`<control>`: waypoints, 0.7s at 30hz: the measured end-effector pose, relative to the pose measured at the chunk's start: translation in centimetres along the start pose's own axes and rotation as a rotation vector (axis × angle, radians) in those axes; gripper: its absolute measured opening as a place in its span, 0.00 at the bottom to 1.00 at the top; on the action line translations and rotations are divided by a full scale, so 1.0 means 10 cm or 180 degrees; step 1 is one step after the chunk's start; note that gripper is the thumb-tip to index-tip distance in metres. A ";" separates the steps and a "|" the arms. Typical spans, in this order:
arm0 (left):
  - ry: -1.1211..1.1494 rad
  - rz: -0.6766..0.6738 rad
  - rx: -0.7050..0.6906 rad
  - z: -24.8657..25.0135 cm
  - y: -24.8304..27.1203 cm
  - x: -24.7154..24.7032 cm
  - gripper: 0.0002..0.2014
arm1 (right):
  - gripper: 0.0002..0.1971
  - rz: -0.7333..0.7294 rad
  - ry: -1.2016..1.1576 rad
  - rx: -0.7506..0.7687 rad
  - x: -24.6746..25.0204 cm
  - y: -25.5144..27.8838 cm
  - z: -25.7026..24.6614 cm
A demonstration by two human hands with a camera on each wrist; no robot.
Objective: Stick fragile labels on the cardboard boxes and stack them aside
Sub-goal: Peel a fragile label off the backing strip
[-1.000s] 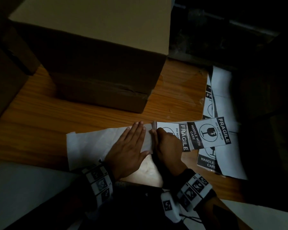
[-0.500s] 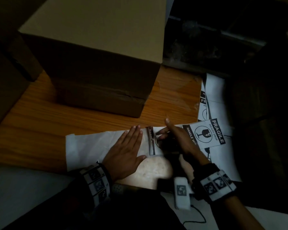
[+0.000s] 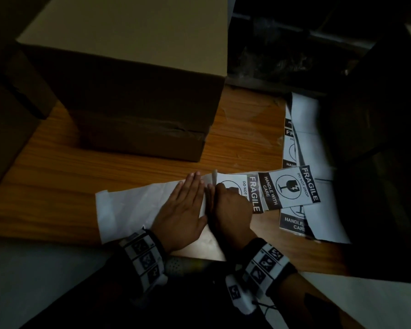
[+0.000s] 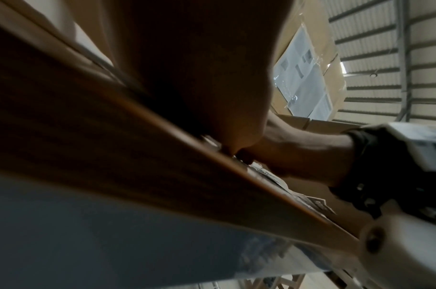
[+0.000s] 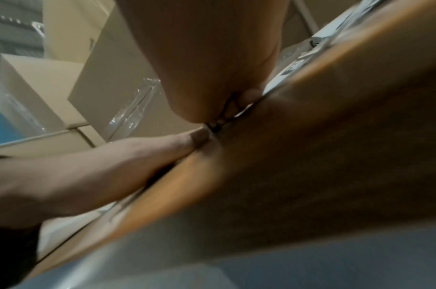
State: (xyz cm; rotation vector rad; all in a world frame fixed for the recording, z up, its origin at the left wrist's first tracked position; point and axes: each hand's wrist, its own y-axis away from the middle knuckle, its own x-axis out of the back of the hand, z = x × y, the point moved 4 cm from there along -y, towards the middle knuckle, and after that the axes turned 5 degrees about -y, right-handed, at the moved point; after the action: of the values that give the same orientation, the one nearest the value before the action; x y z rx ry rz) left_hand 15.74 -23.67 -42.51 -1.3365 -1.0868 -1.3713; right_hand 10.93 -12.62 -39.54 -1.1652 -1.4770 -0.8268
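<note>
Left hand (image 3: 183, 210) flat on backing strip (image 3: 128, 205), right hand (image 3: 230, 210) curled at label (image 3: 247, 186)

- On the left wrist (image 3: 144, 260) we see a white band printed with a row of black square marker patterns, over a dark cuff.
- On the right wrist (image 3: 266, 264) we see a matching white band with black square markers over a black strap.
- A small white camera housing (image 3: 237, 293) hangs below the right wrist, a thin black cable (image 3: 268, 309) trailing from it.
- Both sleeves look dark.
</note>
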 end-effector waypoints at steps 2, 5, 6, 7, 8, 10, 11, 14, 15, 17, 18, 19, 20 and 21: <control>0.0003 -0.0015 -0.0024 -0.01 0.01 0.00 0.39 | 0.20 -0.0069 -0.0079 0.0034 0.00 0.00 0.03; 0.0047 -0.0012 -0.0037 -0.04 0.04 0.00 0.40 | 0.20 -0.0090 -0.0246 0.0168 0.01 -0.01 0.12; 0.0062 -0.0021 -0.0035 -0.05 0.05 0.00 0.40 | 0.21 -0.0124 -0.0290 0.0199 0.00 -0.02 0.15; 0.0071 -0.0033 -0.0034 -0.05 0.05 0.00 0.40 | 0.21 -0.0182 -0.0342 0.0199 0.00 -0.03 0.17; 0.0074 -0.0038 -0.0036 -0.05 0.05 0.00 0.40 | 0.22 -0.0245 -0.0403 0.0171 -0.01 -0.03 0.18; 0.0067 -0.0031 -0.0044 -0.06 0.05 0.01 0.40 | 0.23 -0.0345 -0.0453 0.0083 0.00 -0.04 0.21; 0.0066 -0.0032 -0.0050 -0.06 0.05 0.01 0.40 | 0.24 -0.0375 -0.0459 0.0050 0.01 -0.05 0.22; 0.0071 -0.0049 -0.0069 -0.07 0.05 0.00 0.40 | 0.25 -0.0442 -0.0633 -0.0070 0.03 -0.06 0.24; 0.0066 -0.0052 -0.0072 -0.07 0.05 0.00 0.40 | 0.25 -0.0472 -0.0703 -0.0116 0.04 -0.06 0.24; 0.0080 -0.0058 -0.0082 -0.08 0.06 0.01 0.40 | 0.25 -0.0506 -0.0835 -0.0182 0.04 -0.07 0.26; 0.0094 -0.0062 -0.0093 -0.08 0.06 0.01 0.40 | 0.26 -0.0523 -0.0909 -0.0212 0.04 -0.07 0.29; 0.0110 -0.0069 -0.0106 -0.09 0.07 0.02 0.40 | 0.26 -0.0545 -0.1016 -0.0231 0.05 -0.08 0.30; 0.0124 -0.0068 -0.0117 -0.09 0.07 0.02 0.40 | 0.27 -0.0568 -0.1146 -0.0236 0.06 -0.09 0.31; 0.0132 -0.0064 -0.0124 -0.09 0.07 0.03 0.40 | 0.27 -0.0596 -0.1273 -0.0241 0.07 -0.09 0.33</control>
State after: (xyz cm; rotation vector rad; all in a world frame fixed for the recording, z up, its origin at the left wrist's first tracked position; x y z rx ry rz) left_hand 16.27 -24.70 -42.28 -1.3225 -1.0533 -1.4354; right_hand 9.05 -9.71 -39.59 -1.3166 -1.9195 -0.8119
